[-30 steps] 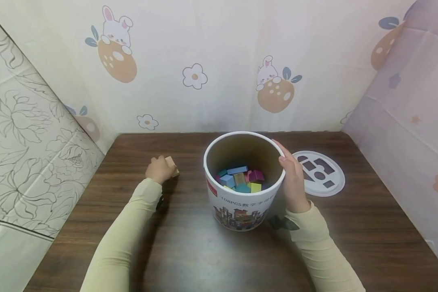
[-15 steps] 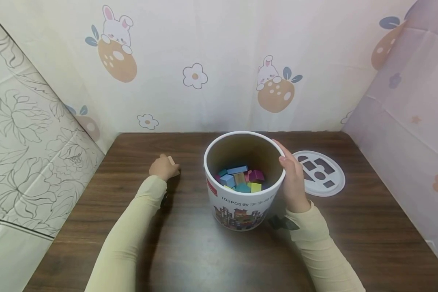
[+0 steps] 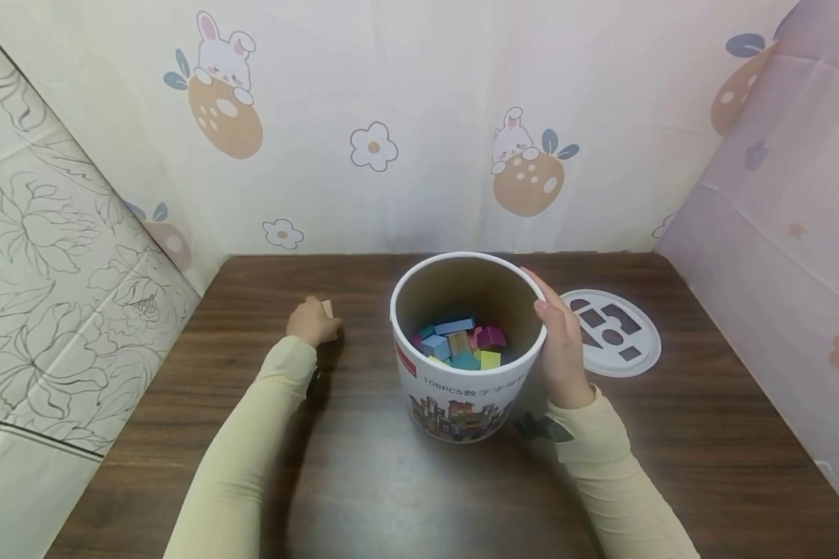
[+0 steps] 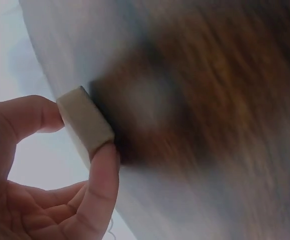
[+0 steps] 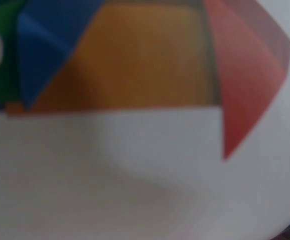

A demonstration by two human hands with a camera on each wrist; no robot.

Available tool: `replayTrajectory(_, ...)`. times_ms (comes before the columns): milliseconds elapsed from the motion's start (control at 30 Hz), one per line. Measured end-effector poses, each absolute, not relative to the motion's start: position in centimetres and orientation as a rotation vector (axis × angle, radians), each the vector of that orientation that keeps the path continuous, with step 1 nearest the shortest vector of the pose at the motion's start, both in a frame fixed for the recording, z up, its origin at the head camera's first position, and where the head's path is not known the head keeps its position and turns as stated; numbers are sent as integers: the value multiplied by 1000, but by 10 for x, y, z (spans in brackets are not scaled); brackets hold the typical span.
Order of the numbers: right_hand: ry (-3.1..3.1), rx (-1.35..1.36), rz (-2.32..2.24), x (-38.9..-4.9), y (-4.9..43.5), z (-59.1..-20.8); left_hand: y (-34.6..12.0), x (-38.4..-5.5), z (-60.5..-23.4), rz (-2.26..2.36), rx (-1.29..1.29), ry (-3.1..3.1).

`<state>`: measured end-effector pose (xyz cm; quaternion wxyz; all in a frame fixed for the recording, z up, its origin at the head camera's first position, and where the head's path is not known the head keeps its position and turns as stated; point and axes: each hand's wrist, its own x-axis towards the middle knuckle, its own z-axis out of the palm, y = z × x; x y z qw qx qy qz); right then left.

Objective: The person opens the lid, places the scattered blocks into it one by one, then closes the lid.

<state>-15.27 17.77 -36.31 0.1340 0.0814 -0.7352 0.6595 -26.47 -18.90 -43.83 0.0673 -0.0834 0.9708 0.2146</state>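
Observation:
In the head view my left hand (image 3: 312, 321) is over the left part of the table, pinching a plain wooden block (image 3: 329, 318). The left wrist view shows thumb and finger on opposite ends of this pale block (image 4: 87, 122), close to the wood surface. My right hand (image 3: 562, 341) holds the right side of a white bucket (image 3: 454, 400), its thumb at the rim and its fingers along the outer wall. Inside the bucket lie several coloured blocks (image 3: 461, 341). Only the bucket's printed wall (image 5: 135, 175) fills the right wrist view, so the right hand is hidden there.
A white lid (image 3: 621, 359) with shaped holes lies flat on the brown table (image 3: 391, 497), right of the bucket. A patterned wall covering (image 3: 433, 210) rises behind the table's back edge, and others stand at both sides.
My left hand has shifted slightly to the right with the block, then back a touch, and the block's angle has changed a little. The right hand, bucket and lid stay put.

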Motion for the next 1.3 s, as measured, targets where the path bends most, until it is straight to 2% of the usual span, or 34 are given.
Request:
replayTrajectory(667,-2147,240,1888,-152,178,-362,-193,-251,-395,843,-118,3126)
replayTrajectory(1300,-2144,246,1905,-153,179,-362,-138,-216,-313,1359,446,3127)
